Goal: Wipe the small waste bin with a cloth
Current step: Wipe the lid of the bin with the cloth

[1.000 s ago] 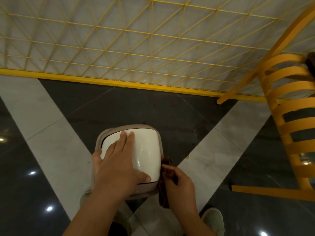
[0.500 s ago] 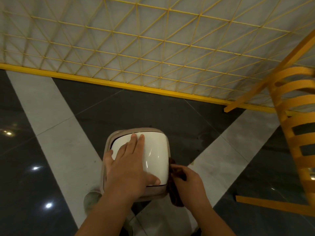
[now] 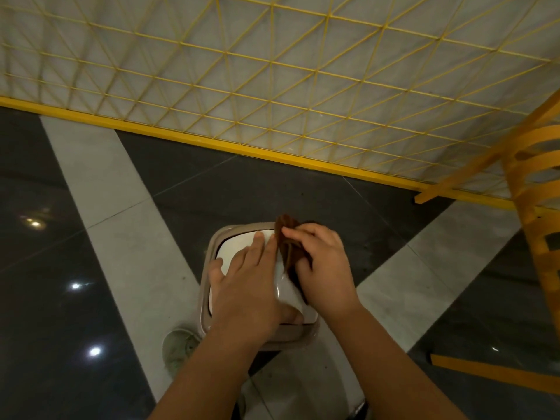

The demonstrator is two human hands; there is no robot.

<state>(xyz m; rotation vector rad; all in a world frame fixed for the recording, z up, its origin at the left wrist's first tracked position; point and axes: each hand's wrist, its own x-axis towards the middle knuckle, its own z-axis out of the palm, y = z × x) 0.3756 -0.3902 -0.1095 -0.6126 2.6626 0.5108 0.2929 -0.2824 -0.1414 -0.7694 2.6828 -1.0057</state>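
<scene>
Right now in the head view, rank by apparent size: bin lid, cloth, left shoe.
1. bin lid, though the hands cover part of it
2. cloth, partly hidden by the right hand
3. left shoe, mostly hidden, so unsure

The floor (image 3: pixel 248 189) is showing dark glossy tiles crossed by pale grey bands, with ceiling lights reflecting at the left. The small waste bin (image 3: pixel 218 237) is standing on it. A yellow mesh fence (image 3: pixel 272 86) and a yellow slatted frame (image 3: pixel 536 207) are resting on it beyond.
</scene>
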